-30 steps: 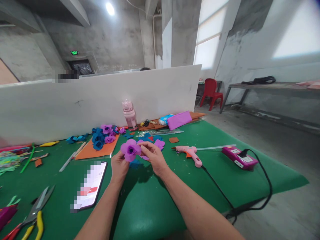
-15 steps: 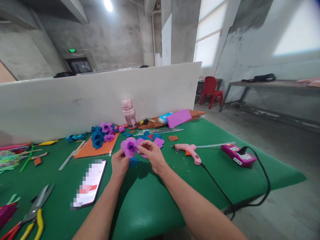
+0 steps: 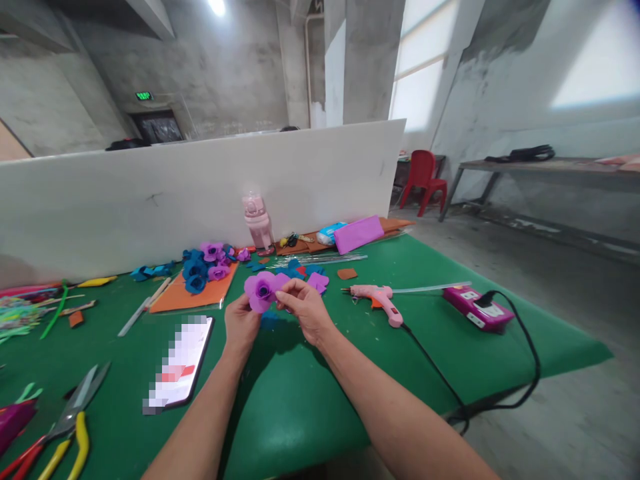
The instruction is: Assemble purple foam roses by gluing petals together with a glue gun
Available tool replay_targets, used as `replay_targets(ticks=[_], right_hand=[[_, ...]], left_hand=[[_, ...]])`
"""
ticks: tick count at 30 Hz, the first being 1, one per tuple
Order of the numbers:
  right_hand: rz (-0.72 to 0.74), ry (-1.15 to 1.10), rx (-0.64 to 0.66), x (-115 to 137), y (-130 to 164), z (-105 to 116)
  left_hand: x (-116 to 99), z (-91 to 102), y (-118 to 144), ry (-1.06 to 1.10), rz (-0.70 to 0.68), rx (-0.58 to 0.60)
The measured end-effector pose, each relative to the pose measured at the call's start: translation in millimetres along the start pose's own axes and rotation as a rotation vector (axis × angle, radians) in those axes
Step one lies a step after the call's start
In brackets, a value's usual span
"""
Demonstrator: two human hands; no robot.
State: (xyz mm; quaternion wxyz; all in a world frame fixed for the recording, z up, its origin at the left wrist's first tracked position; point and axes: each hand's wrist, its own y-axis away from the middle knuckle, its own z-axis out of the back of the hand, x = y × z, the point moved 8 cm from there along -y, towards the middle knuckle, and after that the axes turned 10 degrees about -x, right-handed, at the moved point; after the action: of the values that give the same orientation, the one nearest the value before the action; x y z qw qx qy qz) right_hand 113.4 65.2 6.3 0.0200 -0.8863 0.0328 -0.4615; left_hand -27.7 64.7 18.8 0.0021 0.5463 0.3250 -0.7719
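Tools up front: scissors (image 3: 75,398) and a phone (image 3: 181,361) lie on the green table (image 3: 310,393).
Left hand (image 3: 240,325): closed around the base of the purple flower (image 3: 262,291), held up above the table.
Right hand (image 3: 306,308): fingertips pinch an outer petal.
Progress: bloom looks nearly formed; loose petals (image 3: 316,281) remain.
Beyond: glue gun (image 3: 376,298) idle, finished flowers (image 3: 205,263) piled behind.

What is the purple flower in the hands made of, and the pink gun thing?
The purple flower looks like soft matte foam or felt sheet: thick, dull, curled petals with cut edges; which one is hard to tell. The pink glue gun looks like smooth, slightly shiny moulded plastic, with a pale translucent glue stick behind it.
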Motion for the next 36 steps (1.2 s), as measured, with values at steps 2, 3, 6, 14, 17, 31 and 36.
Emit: replay_targets(ticks=[2,3,6,14,17,31,36], right_hand=[[-0.039,-0.011,0.011,-3.7,-0.1,-0.9],[-0.056,-0.019,0.012,-5.2,-0.1,-1.1],[-0.040,-0.046,-0.002,-3.3,-0.3,-0.3],[0.023,-0.087,-0.020,2.9,0.0,1.2],[0.033,-0.100,-0.024,1.3,-1.0,2.5],[0.000,-0.095,-0.001,1.5,-0.4,0.6],[-0.079,-0.056,0.024,-5.2,1.0,-0.2]], left_hand=[[0.4,-0.2,0.3,-0.003,0.004,0.005],[0.9,-0.6,0.4,0.001,0.009,0.009],[2.7,-2.1,0.5,0.024,0.023,0.015],[3.6,-5.4,1.9,0.047,0.034,0.031],[2.0,-5.9,2.6,0.054,0.036,0.041],[0.7,-5.3,2.4,0.006,0.016,0.036],[-1.3,-4.2,3.4,0.010,0.039,0.024]])
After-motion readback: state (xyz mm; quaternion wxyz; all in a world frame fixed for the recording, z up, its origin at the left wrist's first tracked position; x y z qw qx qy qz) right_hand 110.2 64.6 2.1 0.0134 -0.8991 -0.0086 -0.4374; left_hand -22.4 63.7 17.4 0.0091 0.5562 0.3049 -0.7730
